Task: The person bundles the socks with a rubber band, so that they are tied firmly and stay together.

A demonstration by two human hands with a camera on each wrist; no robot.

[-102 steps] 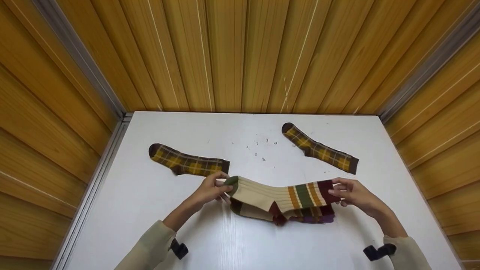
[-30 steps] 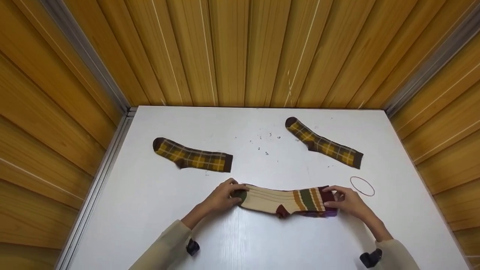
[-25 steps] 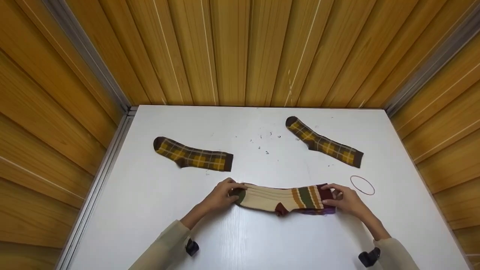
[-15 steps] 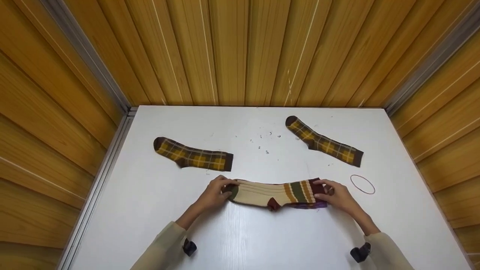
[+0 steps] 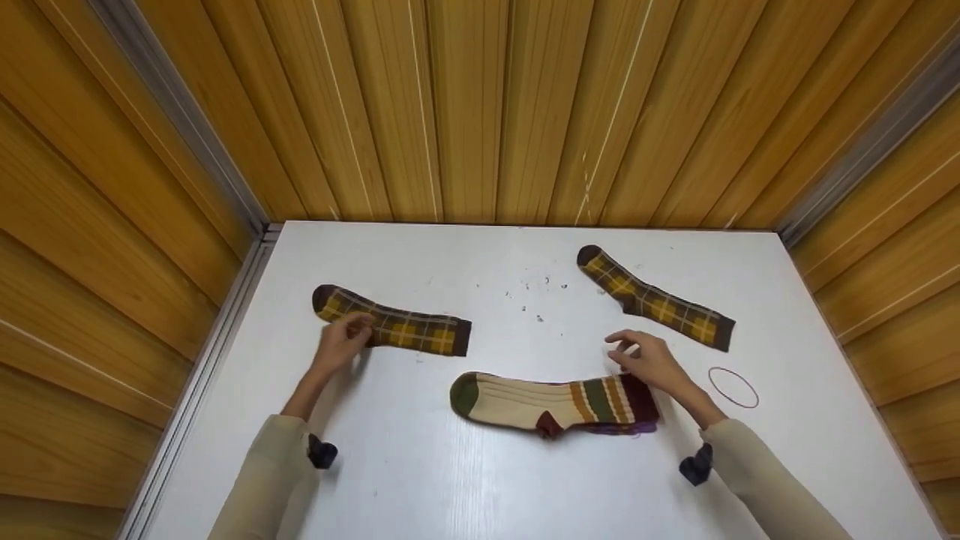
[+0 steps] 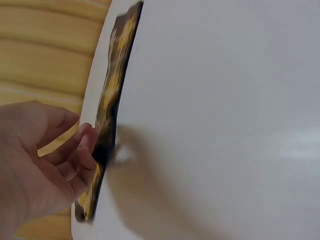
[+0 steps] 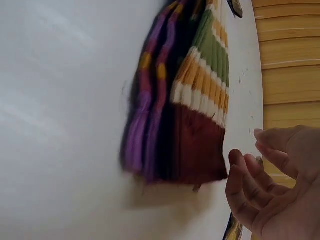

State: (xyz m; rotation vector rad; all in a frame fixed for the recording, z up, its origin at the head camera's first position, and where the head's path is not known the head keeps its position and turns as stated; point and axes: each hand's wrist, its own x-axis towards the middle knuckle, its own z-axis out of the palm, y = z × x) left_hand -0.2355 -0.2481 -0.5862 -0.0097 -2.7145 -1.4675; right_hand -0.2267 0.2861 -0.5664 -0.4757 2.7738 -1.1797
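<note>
A cream ribbed sock (image 5: 517, 401) with a green toe, maroon heel and striped leg lies flat on top of a stack near the table's middle. Purple-and-dark socks (image 7: 150, 110) show under its cuff in the right wrist view. My right hand (image 5: 651, 361) hovers by that maroon cuff, fingers loosely bent and holding nothing. My left hand (image 5: 343, 343) is over the left brown-and-yellow plaid sock (image 5: 420, 331), near its heel; its fingers are loosely curled with nothing visible between them. Whether they touch the sock is unclear. Another plaid sock (image 5: 660, 300) lies at the back right.
A thin red loop (image 5: 733, 388), like a rubber band, lies right of the stack. Small dark specks (image 5: 539, 318) dot the white table (image 5: 480, 495). Wood-panelled walls (image 5: 465, 112) enclose the back and both sides.
Both hands have let go of the sock stack, which stays on the table. The left hand has moved left to the plaid sock; the right has shifted slightly up and away from the cuff.
</note>
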